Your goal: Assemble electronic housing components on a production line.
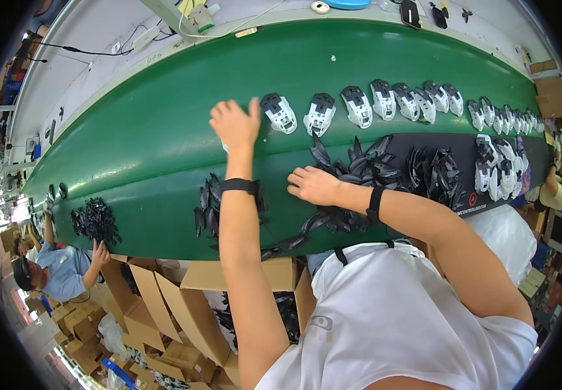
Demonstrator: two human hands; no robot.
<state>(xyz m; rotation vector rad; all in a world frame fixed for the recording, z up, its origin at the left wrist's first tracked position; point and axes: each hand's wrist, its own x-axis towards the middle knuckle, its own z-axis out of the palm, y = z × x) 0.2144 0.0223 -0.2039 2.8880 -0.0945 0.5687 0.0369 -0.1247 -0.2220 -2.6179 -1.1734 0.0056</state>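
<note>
White shells (359, 106) sit in a long row; black clips (359, 168) remain piled. Our left hand (234, 123) spreads wide, empty; our right hand (313, 185) rests flat on clips.

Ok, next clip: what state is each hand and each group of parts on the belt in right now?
Left hand: open, fingers spread, raised over the green belt, nothing visibly held.
Right hand: resting palm-down on the black parts pile.
White-and-black assembled pieces: lying in a row along the belt.
Cardboard boxes: open, below the belt edge.
</note>
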